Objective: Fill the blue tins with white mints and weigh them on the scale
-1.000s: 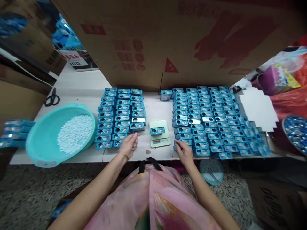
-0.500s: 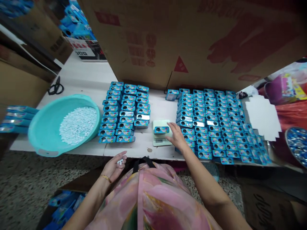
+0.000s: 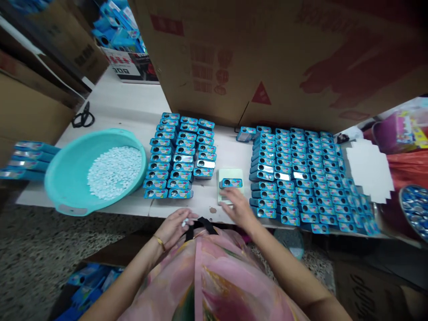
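Note:
My left hand [image 3: 176, 226], near the table's front edge, is partly closed on a few small white pellets [image 3: 185, 222], which show between the fingers. A pale kitchen scale [image 3: 230, 173] lies on the table, and one blue box [image 3: 231, 183] with a round dark hole sits on it. My right hand [image 3: 238, 206] is open, its fingers apart over the front of the scale, just below the box. It appears to hold nothing and covers the scale's display area. A turquoise basin [image 3: 60, 174] to the left holds many more white pellets [image 3: 115, 171].
Rows of blue boxes [image 3: 180, 158] stand between the basin and the scale, and a larger block [image 3: 294, 178] stands to the right. A big cardboard carton [image 3: 234, 58] rises behind. Black scissors [image 3: 83, 118] lie behind the basin. A pot of shiny blue pieces [image 3: 416, 207] is at far right.
My left hand has moved right, toward my body's middle, with the pellets. My right hand has shifted from the scale's right side to its front. The view has shifted slightly.

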The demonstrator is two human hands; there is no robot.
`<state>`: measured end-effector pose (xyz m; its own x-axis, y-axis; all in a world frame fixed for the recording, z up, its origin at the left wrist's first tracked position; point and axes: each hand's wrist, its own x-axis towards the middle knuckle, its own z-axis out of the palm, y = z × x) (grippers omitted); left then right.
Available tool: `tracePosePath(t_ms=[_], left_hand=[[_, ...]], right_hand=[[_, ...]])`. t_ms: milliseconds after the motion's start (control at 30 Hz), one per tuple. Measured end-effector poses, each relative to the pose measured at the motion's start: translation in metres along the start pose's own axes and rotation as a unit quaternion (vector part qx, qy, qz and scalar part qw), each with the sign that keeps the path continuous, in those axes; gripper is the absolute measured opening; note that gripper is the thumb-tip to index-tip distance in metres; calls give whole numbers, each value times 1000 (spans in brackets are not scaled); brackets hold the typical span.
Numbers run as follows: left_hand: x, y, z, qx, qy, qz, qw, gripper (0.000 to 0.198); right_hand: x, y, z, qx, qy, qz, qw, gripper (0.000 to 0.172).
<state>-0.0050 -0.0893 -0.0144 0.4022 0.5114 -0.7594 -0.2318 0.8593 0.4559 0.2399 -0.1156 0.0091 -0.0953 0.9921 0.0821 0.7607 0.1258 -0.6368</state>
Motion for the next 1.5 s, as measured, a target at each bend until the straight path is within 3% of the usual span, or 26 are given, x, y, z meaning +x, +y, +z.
tracePosePath(t_ms=[100, 233, 467, 633, 767, 900, 1100, 1200, 1367, 1500], left_hand=[[7, -1, 31, -1, -101, -35, 994, 24], [10, -7, 50, 5, -145, -67, 987, 27], [14, 0, 78, 17, -189, -57, 980, 31], [21, 15, 89, 16, -158, -14, 987, 42], [22, 14, 65, 19, -90, 1, 996, 44], [17, 1, 18, -6, -20, 11, 1000, 43], [4, -14, -45, -44, 75, 12, 996, 40], [1, -14, -55, -54, 89, 12, 995, 41], [1, -10, -54, -66, 86, 21, 994, 43], [-2, -10, -59, -78, 93, 23, 992, 45]], right_hand=[[-7, -34, 27, 16, -83, -56, 995, 26], [-11, -36, 41, 11, -111, -60, 992, 17], [-4, -12, 2, 26, -101, -76, 992, 9], [16, 15, -23, 18, -15, -33, 999, 18], [20, 47, -30, 11, 41, 7, 999, 23], [6, 73, -34, -1, 83, 60, 995, 28], [-6, 88, -36, -29, 59, 86, 994, 55], [0, 85, -30, -45, 38, 83, 995, 60], [12, 76, -20, -76, 4, 70, 995, 62], [18, 65, -15, -98, -21, 57, 993, 45]])
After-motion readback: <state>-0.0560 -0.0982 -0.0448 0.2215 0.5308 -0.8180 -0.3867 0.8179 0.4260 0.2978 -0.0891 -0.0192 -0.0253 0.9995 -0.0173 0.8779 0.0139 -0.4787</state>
